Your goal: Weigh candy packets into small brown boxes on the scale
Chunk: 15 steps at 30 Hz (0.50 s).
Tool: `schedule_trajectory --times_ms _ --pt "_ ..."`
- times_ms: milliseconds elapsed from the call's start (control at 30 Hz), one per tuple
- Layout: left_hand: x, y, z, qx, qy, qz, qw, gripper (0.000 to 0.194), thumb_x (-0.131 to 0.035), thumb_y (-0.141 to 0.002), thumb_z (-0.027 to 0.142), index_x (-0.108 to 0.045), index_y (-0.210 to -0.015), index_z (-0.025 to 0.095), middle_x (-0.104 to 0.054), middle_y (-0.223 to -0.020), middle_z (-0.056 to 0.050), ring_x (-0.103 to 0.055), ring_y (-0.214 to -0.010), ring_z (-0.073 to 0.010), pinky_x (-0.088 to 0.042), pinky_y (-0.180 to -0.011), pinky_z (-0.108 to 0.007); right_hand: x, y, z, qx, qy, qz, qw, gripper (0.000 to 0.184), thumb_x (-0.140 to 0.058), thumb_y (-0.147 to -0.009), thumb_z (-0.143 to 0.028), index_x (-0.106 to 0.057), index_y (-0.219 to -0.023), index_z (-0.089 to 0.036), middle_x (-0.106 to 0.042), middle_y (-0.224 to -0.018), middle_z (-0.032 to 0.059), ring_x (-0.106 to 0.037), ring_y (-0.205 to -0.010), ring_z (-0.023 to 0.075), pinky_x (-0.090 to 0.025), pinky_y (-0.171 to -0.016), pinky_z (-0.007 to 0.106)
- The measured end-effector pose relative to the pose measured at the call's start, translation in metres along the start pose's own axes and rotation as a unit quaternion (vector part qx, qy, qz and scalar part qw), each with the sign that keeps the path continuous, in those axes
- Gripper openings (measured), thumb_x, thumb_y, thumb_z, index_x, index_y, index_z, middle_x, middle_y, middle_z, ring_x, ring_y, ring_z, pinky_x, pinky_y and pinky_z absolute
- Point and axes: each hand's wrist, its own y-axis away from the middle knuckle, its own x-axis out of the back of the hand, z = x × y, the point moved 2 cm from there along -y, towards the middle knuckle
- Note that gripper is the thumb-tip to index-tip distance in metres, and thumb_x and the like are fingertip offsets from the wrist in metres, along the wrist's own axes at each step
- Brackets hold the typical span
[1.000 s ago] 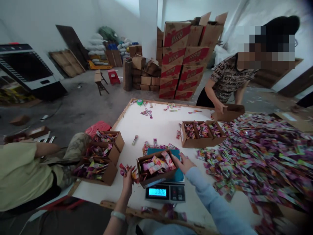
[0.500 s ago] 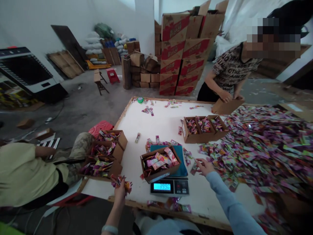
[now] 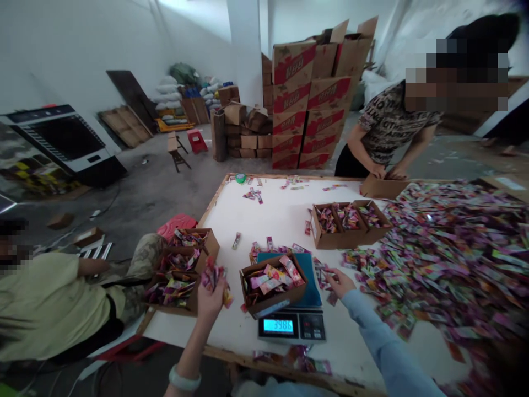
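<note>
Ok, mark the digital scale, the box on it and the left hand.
Digital scale (image 3: 278, 326): head view, on its lit display.
Box (image 3: 282, 296): head view, on its near wall.
Left hand (image 3: 209, 301): head view, on the hand's middle.

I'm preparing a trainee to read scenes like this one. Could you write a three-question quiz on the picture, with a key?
1. What is the camera wearer's left hand holding?

2. True or false: the box in front of the wearer sits on the scale.

3. Fill in: the large heap of loose packets lies toward the ____ side of the picture.

Key
1. A bunch of small packets.
2. True.
3. Right.
</note>
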Motion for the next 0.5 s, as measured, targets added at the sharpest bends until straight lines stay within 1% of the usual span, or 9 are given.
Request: schedule_trajectory --times_ms 67,100,133,167,200,267,333,433,500 --pt "-0.024 0.000 0.019 -0.063 -0.056 -0.098 0.992 0.037 -0.066 -0.063 0.038 -0.059 -0.091 0.016 -0.068 -0.083 -0.007 -0.063 -0.072 -0.0162 -0.051 -0.064 -0.026 0.002 0.003 0.005 -0.028 0.005 -0.009 1.000 0.029 -0.049 -0.077 -0.037 -0.060 -0.096 -0.017 -0.065 -0.062 0.0009 -0.061 -0.050 0.0130 -0.049 -0.049 0.023" --pt "-0.037 0.001 0.027 -0.086 -0.095 -0.158 0.979 0.035 -0.063 -0.067 0.036 -0.059 -0.095 0.016 -0.068 -0.087 -0.007 -0.063 -0.077 -0.0171 -0.050 -0.070 -0.027 0.004 0.005 0.008 -0.034 0.010 -0.013 0.999 0.030 -0.048 -0.077 -0.036 -0.060 -0.097 -0.017 -0.064 -0.061 0.0005 -0.059 -0.048 0.0122 -0.049 -0.049 0.023" --pt "-0.050 0.003 0.032 -0.104 -0.135 -0.209 0.963 0.033 -0.059 -0.071 0.035 -0.059 -0.098 0.016 -0.068 -0.088 -0.006 -0.063 -0.080 -0.0173 -0.049 -0.072 -0.028 0.005 0.007 0.011 -0.039 0.015 -0.017 0.999 0.031 -0.048 -0.077 -0.037 -0.060 -0.097 -0.016 -0.063 -0.061 0.0001 -0.058 -0.046 0.0115 -0.047 -0.048 0.022" --pt "-0.062 0.004 0.036 -0.119 -0.170 -0.244 0.947 0.032 -0.056 -0.074 0.034 -0.059 -0.100 0.016 -0.068 -0.087 -0.006 -0.062 -0.080 -0.0173 -0.048 -0.073 -0.028 0.006 0.009 0.014 -0.045 0.018 -0.019 0.999 0.032 -0.048 -0.077 -0.038 -0.060 -0.098 -0.016 -0.062 -0.061 0.0000 -0.057 -0.044 0.0110 -0.046 -0.046 0.022" --pt "-0.072 0.004 0.038 -0.130 -0.196 -0.265 0.935 0.031 -0.053 -0.076 0.033 -0.059 -0.100 0.015 -0.068 -0.087 -0.006 -0.061 -0.080 -0.0173 -0.047 -0.074 -0.028 0.008 0.011 0.017 -0.050 0.015 -0.021 0.998 0.033 -0.048 -0.077 -0.039 -0.059 -0.098 -0.016 -0.062 -0.061 0.0000 -0.056 -0.044 0.0107 -0.045 -0.044 0.022" --pt "-0.087 0.002 0.038 -0.138 -0.223 -0.282 0.923 0.030 -0.049 -0.079 0.033 -0.059 -0.099 0.014 -0.067 -0.088 -0.007 -0.061 -0.081 -0.0176 -0.045 -0.075 -0.028 0.011 0.015 0.024 -0.057 0.000 -0.027 0.998 0.034 -0.048 -0.077 -0.042 -0.059 -0.097 -0.017 -0.062 -0.062 0.0003 -0.057 -0.046 0.0112 -0.044 -0.043 0.021" --pt "-0.096 -0.001 0.035 -0.131 -0.236 -0.291 0.918 0.030 -0.050 -0.077 0.033 -0.059 -0.099 0.014 -0.067 -0.090 -0.008 -0.061 -0.083 -0.0180 -0.045 -0.076 -0.027 0.015 0.018 0.030 -0.064 -0.010 -0.021 0.998 0.035 -0.047 -0.076 -0.044 -0.059 -0.096 -0.017 -0.061 -0.058 0.0001 -0.058 -0.048 0.0124 -0.044 -0.043 0.021" --pt "-0.101 -0.005 0.031 -0.107 -0.245 -0.306 0.914 0.033 -0.058 -0.072 0.033 -0.060 -0.099 0.016 -0.068 -0.090 -0.006 -0.061 -0.082 -0.0187 -0.044 -0.074 -0.027 0.021 0.021 0.039 -0.063 -0.011 -0.014 0.998 0.037 -0.046 -0.074 -0.046 -0.058 -0.095 -0.017 -0.062 -0.058 0.0011 -0.059 -0.050 0.0144 -0.044 -0.043 0.023" --pt "-0.101 -0.006 0.031 -0.086 -0.227 -0.292 0.925 0.038 -0.065 -0.065 0.032 -0.061 -0.099 0.017 -0.068 -0.090 -0.007 -0.062 -0.082 -0.0201 -0.044 -0.073 -0.027 0.023 0.022 0.046 -0.059 -0.007 -0.014 0.998 0.040 -0.045 -0.073 -0.049 -0.058 -0.095 -0.018 -0.064 -0.062 0.0027 -0.060 -0.050 0.0153 -0.044 -0.043 0.024"
